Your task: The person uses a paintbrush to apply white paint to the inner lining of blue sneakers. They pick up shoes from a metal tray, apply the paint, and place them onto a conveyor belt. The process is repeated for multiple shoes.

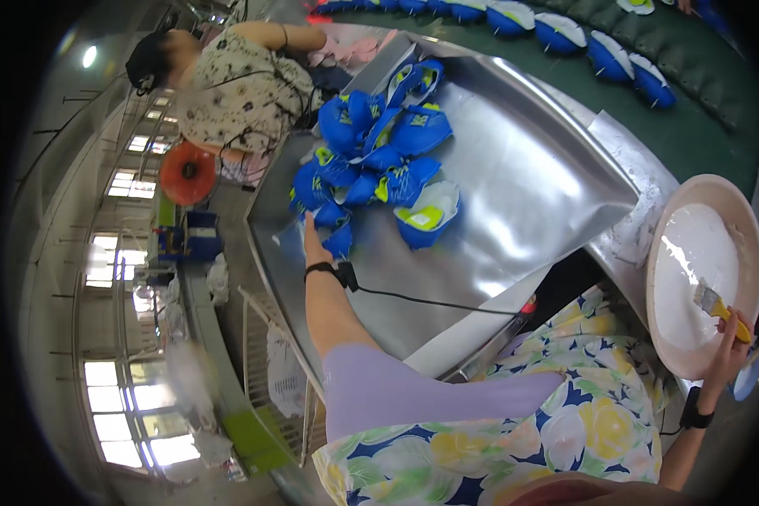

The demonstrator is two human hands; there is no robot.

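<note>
My left hand [315,243] reaches to the near left edge of a pile of blue shoe uppers [337,126] with yellow-green linings. It is against the nearest blue upper [337,239]; most of its fingers are hidden, so I cannot see whether it grips. Right of that, one upper [427,221] lies with its white and yellow-green inside facing up. At the right, my right hand [731,333] is closed round the yellow handle of a flat paintbrush [714,305]. The bristles rest at the white liquid [691,261] in a pinkish round basin [755,244].
The pile lies in a metal tray [531,160] with raised edges. Beyond it, several blue uppers [561,34] stand in a row on a green surface [514,63]. A co-worker [240,93] works at the far left. A black cable [438,299] runs from my left wrist across the tray.
</note>
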